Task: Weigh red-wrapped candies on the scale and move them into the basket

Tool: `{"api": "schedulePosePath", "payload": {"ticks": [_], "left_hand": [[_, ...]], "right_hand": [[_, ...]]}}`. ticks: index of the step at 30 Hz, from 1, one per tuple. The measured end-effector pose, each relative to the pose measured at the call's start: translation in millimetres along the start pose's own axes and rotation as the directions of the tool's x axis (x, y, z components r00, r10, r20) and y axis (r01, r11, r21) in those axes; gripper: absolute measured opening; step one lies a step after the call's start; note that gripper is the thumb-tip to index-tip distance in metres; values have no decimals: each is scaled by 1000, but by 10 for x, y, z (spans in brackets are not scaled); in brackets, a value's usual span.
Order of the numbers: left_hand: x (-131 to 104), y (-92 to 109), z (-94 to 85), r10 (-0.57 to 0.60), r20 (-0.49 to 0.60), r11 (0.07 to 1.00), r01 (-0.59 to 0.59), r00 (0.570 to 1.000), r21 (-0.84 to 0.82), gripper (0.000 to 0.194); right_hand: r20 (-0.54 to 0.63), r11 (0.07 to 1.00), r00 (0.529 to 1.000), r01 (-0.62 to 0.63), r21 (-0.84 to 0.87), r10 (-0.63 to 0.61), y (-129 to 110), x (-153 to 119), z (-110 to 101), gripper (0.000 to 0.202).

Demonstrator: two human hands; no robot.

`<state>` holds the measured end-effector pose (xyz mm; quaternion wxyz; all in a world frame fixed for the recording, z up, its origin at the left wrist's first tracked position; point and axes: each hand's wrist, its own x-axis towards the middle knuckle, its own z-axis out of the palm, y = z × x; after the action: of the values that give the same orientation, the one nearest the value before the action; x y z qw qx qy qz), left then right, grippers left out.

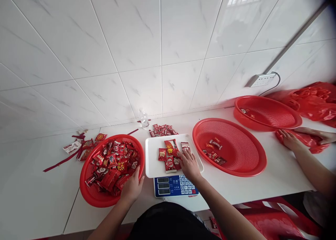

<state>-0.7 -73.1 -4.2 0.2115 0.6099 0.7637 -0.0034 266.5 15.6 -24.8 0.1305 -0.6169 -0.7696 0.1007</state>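
My left hand [132, 185] grips the near right rim of a round red plastic basket [83, 178], its thumb outside the rim and its fingers on the inner side. The basket holds a heap of small red snack packets [111, 159]. My right hand [189, 164] lies palm down with fingers spread over a white scale tray [152, 159]. Its fingertips touch or hover over several red packets [170, 163] there; part of them is hidden under the hand. Below the tray shows the blue keypad panel of the scale [173, 186].
A red basket [254, 149] with several packets stands right of the scale, another red basket [294, 119] behind it. A co-worker's hands [290, 140] press red plastic at right. Loose packets [162, 129] and a clear bottle [144, 119] lie behind the tray; scraps and packets [88, 143] lie left.
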Motion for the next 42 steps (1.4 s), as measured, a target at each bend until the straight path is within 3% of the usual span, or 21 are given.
{"api": "schedulePosePath", "payload": {"ticks": [4,11,23,35,42], "left_hand": [[-3,6,-5,-4,6,1000,4,1000,7,55],[2,8,-8,-4,-2,1000,4,1000,-4,55],[15,-38,39,28,-34,1000,-28,999,-11,54],[13,-29,42,19,-35,1000,-19,999,21,55],[4,-26,26,17,-18,1000,-16,1000,9,55]], "right_hand": [[54,999,998,-36,7,36,22,67,-53,32],[6,999,1000,-1,39,1,11,106,-126,27],[-138,883,990,102,459,-42,-176,161,-199,29],[-22,950,980,198,242,-198,-73,-73,-120,22],[2,979,991,131,154,-133,9,-127,-126,22]]}}
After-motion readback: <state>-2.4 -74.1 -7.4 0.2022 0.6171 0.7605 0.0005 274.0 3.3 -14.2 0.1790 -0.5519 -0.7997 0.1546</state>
